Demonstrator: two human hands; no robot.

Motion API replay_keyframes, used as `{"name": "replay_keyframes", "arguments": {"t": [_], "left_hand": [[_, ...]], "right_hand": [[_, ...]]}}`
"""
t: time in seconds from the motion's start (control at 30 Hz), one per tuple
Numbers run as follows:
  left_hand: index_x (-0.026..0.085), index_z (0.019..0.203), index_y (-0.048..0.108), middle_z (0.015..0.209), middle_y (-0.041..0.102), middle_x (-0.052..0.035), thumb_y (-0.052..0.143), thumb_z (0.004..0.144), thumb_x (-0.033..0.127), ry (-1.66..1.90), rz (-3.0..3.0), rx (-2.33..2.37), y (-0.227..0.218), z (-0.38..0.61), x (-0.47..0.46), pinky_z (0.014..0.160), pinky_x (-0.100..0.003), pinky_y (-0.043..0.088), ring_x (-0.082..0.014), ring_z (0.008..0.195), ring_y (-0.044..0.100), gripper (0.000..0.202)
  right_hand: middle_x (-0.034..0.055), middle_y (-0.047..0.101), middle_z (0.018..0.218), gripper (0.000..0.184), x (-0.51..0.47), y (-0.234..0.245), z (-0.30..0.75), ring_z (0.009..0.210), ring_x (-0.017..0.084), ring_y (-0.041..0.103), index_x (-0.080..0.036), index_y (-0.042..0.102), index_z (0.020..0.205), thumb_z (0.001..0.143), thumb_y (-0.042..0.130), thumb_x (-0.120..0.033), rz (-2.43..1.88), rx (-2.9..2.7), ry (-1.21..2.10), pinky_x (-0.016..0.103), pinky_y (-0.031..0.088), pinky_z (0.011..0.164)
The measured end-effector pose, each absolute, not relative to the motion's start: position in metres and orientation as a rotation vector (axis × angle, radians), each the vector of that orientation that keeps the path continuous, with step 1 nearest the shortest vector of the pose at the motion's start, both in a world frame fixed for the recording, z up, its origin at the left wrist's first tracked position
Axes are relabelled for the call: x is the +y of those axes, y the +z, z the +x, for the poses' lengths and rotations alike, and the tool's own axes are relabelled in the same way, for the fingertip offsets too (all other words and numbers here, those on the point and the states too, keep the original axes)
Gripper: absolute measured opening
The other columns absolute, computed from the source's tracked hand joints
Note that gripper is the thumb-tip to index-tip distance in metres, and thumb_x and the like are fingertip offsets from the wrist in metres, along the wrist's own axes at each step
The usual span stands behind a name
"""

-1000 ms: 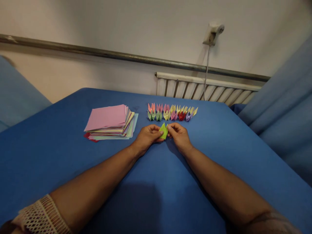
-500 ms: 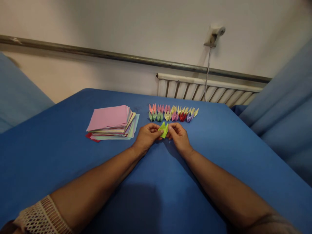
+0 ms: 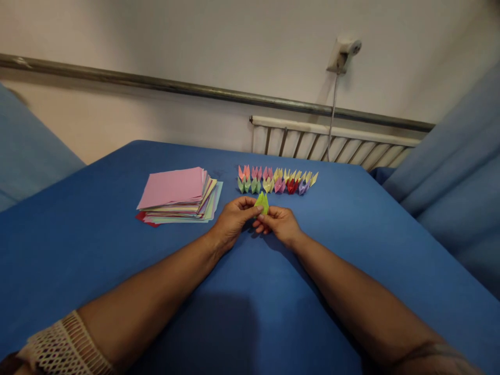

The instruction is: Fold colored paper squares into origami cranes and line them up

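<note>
A small lime-green origami piece [image 3: 262,202] with pointed tips facing away from me is pinched between both hands above the blue-covered table. My left hand [image 3: 233,217] grips its left side, with the thumb across the front. My right hand [image 3: 282,224] pinches the lower right part between thumb and fingers, and the fingertips of both hands cover the bottom. Just beyond my hands stand several folded paper cranes [image 3: 279,186] in two rows, in pink, yellow, green, red and purple.
A stack of coloured paper sheets [image 3: 172,188], pink on top, lies left of my hands. Behind the blue table cover [image 3: 336,219] are a radiator [image 3: 308,140], a metal pipe [image 3: 203,92] and a wall socket [image 3: 340,57] with a cord. Blue curtains [image 3: 461,172] hang at both sides.
My right hand has shifted left and slightly down, from the origami piece's right tip to its lower part. Its pointed tips now stand closer together.
</note>
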State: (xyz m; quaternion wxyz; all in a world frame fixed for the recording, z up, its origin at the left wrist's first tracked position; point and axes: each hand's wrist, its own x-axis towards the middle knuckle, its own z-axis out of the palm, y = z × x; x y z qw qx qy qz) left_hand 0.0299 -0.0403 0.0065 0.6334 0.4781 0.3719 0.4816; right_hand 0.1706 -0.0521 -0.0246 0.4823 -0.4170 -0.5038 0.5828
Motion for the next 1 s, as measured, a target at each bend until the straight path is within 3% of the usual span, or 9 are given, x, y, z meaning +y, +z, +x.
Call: {"name": "replay_keyframes", "arguments": {"t": [0.1,0.17,0.3,0.67,0.83,1.0], "left_hand": [[0.017,0.089,0.065,0.097,0.068,-0.003,0.081,0.062,0.027,1.233,1.151,0.829,0.012,0.029,-0.04,0.082,-0.027,0.047,-0.0131,0.087,0.063,0.033],[0.017,0.083,0.066,0.109,0.067,-0.0047,0.08,0.064,0.027,1.295,1.205,0.839,0.017,0.028,-0.039,0.09,-0.029,0.044,-0.0157,0.1,0.061,0.026],[0.016,0.073,0.066,0.111,0.067,-0.0064,0.077,0.068,0.03,1.275,1.263,0.885,0.02,0.026,-0.038,0.097,-0.031,0.041,-0.0183,0.106,0.059,0.019],[0.017,0.074,0.068,0.093,0.071,-0.005,0.078,0.066,0.035,1.225,1.209,0.899,0.019,0.024,-0.036,0.091,-0.031,0.045,-0.018,0.096,0.063,0.022],[0.017,0.073,0.068,0.096,0.07,-0.0052,0.077,0.066,0.032,1.266,1.356,0.968,0.023,0.024,-0.038,0.09,-0.031,0.046,-0.0173,0.092,0.064,0.019],[0.017,0.085,0.068,0.097,0.069,-0.0053,0.077,0.065,0.029,1.274,1.426,0.972,0.024,0.023,-0.038,0.082,-0.031,0.049,-0.0173,0.088,0.064,0.025]], "right_hand": [[0.0051,0.07,0.064,0.031,-0.053,-0.025,0.169,0.05,0.013,0.062,-0.015,0.064,0.068,0.068,0.075,-0.045,-1.019,-1.199,1.39,0.023,0.046,0.047],[0.0053,0.07,0.064,0.031,-0.053,-0.025,0.168,0.05,0.012,0.061,-0.015,0.064,0.068,0.068,0.075,-0.044,-1.034,-1.193,1.382,0.023,0.045,0.047],[0.0054,0.07,0.064,0.03,-0.052,-0.026,0.169,0.049,0.012,0.061,-0.015,0.064,0.069,0.068,0.075,-0.043,-1.057,-1.213,1.379,0.023,0.044,0.047],[0.0031,0.069,0.06,0.03,-0.052,-0.023,0.17,0.046,0.011,0.059,-0.017,0.062,0.066,0.067,0.075,-0.044,-1.056,-1.266,1.355,0.022,0.043,0.045],[0.0035,0.069,0.061,0.03,-0.052,-0.024,0.17,0.046,0.011,0.059,-0.016,0.063,0.068,0.068,0.075,-0.044,-1.056,-1.265,1.378,0.022,0.043,0.045],[0.0031,0.069,0.061,0.03,-0.051,-0.026,0.171,0.046,0.011,0.059,-0.016,0.063,0.068,0.069,0.074,-0.044,-1.044,-1.272,1.392,0.022,0.044,0.046]]}}
